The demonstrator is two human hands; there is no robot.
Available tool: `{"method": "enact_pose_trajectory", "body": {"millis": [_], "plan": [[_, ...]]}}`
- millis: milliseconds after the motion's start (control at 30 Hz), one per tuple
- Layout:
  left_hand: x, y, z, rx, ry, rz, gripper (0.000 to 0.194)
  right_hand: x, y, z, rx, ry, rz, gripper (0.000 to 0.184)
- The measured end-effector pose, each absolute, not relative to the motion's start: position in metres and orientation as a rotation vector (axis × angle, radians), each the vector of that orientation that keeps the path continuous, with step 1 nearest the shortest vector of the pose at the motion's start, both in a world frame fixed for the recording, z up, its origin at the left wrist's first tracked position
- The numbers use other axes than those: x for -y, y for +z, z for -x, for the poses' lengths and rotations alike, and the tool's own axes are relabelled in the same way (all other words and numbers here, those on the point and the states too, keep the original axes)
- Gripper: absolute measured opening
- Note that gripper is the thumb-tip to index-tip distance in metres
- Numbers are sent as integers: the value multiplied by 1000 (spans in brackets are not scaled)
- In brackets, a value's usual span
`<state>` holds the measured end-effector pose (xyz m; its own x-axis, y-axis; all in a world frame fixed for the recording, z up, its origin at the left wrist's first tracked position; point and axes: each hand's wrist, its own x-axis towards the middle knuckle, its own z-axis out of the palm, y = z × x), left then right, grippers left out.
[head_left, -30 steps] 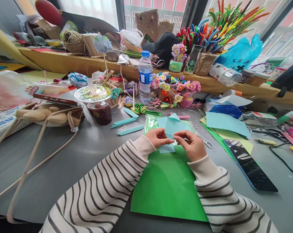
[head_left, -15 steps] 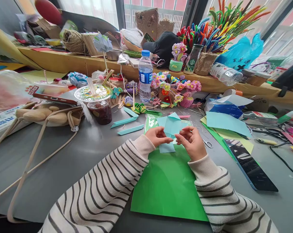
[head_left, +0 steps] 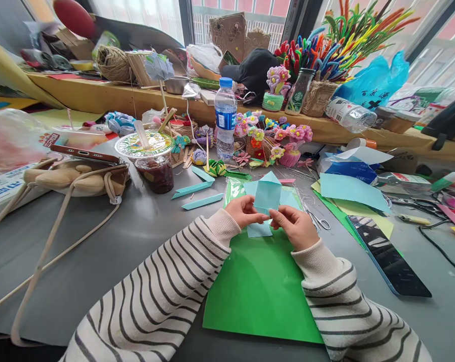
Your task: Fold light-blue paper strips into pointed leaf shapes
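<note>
A small light-blue sheet of paper (head_left: 267, 194) stands tilted up between my hands, with a narrow fold along its lower edge. My left hand (head_left: 246, 211) pinches its lower left corner between thumb and fingers. At the lower right, my right hand (head_left: 293, 223) is closed on the same edge, fingertips close to the left ones. Behind and below lie more light-blue paper pieces (head_left: 259, 230), partly hidden by my hands. They rest on a green sheet (head_left: 265, 291). Scissors (head_left: 321, 221) lie just right of my right hand, their blades partly covered.
Folded blue strips (head_left: 203, 201) and a lidded cup of dark drink (head_left: 152, 168) are to the left. A water bottle (head_left: 225, 120) stands behind. To the right are a phone (head_left: 389, 256) and stacked coloured paper (head_left: 354, 193). A beige bag (head_left: 76, 176) sits far left.
My right hand has moved slightly left and its fingers have closed in on the paper's lower edge. The paper now faces me more flatly. The left hand has hardly moved.
</note>
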<state>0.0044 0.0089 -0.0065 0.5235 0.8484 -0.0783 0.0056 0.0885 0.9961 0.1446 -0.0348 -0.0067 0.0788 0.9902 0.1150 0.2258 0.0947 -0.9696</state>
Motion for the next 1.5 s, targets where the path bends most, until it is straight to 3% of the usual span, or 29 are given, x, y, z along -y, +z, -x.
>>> {"method": "enact_pose_trajectory", "body": {"millis": [1500], "plan": [[-8,-12,-4,-828,768,-1353,50,37,-5,-144,1600,679,1513,31]]}}
